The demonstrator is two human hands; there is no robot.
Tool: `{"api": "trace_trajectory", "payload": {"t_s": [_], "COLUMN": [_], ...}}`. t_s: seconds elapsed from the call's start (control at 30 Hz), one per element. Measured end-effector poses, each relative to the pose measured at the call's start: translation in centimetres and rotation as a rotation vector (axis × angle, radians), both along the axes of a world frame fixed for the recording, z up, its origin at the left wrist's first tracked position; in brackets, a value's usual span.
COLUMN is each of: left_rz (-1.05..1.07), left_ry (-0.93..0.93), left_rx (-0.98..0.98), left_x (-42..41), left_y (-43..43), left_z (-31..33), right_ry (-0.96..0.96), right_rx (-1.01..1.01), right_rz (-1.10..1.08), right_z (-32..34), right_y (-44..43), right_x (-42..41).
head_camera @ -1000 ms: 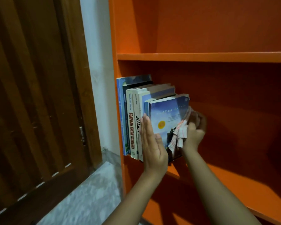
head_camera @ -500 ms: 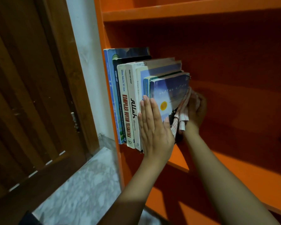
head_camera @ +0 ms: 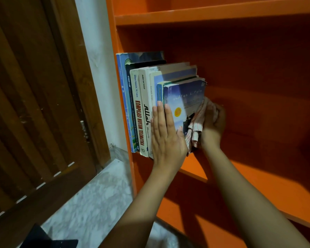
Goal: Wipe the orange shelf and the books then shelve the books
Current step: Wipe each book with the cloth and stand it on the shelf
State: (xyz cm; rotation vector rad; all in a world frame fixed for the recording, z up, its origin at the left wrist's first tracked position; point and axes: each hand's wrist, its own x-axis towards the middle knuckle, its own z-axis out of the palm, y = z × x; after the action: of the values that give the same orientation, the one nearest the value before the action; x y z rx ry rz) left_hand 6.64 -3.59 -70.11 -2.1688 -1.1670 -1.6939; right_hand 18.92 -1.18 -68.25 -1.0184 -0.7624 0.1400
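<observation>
Item: row of books (head_camera: 141, 108), stood upright on the orange shelf (head_camera: 284, 194), packed against its left side panel. Paperbacks, with spines in blue, black, cream and white.

Surroundings, placed from the row: a dark wooden door (head_camera: 34, 113) with ribbed panels is seen to the far left. A strip of white wall (head_camera: 97, 59) is seen between that door and the row. Grey marbled floor (head_camera: 97, 194) is seen below and to the left, with a dark flat object (head_camera: 48, 240) at its lower edge, kind not told. A second orange board (head_camera: 204, 15) is seen above.

Obstructions: the lower spines at the right end of the row are covered by the left hand (head_camera: 166, 138), laid flat with fingers straight and nothing grasped. The blue-covered book (head_camera: 184, 101), last on the right, is partly hidden by a crumpled red-and-white checked cloth (head_camera: 197, 126). The cloth is bunched in the curled fingers of the right hand (head_camera: 213, 126) and pressed against that cover.

Change: against the picture half a second earlier, books, cloth and both hands are found placed alike.
</observation>
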Motion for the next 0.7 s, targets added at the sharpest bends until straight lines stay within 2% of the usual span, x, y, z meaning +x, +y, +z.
{"api": "trace_trajectory", "payload": {"t_s": [0.4,0.53,0.7], "left_rz": [-0.047,-0.044,-0.081], "left_ry": [-0.001,0.021,0.053], "left_rx": [-0.051,-0.103,-0.204], "left_x": [-0.7,-1.1,-2.6], "left_y": [-1.1,-2.0,-3.5], "left_z": [0.5,1.1,2.6], "right_ry": [-0.057,-0.014,-0.061], "right_rx": [-0.006,0.006,-0.013], "right_rz": [-0.110,-0.094,-0.094], "right_z": [2.2,3.9,5.9], "right_y": [-2.5,-4.2,-6.8], "right_x": [0.7,0.6,-0.8]}}
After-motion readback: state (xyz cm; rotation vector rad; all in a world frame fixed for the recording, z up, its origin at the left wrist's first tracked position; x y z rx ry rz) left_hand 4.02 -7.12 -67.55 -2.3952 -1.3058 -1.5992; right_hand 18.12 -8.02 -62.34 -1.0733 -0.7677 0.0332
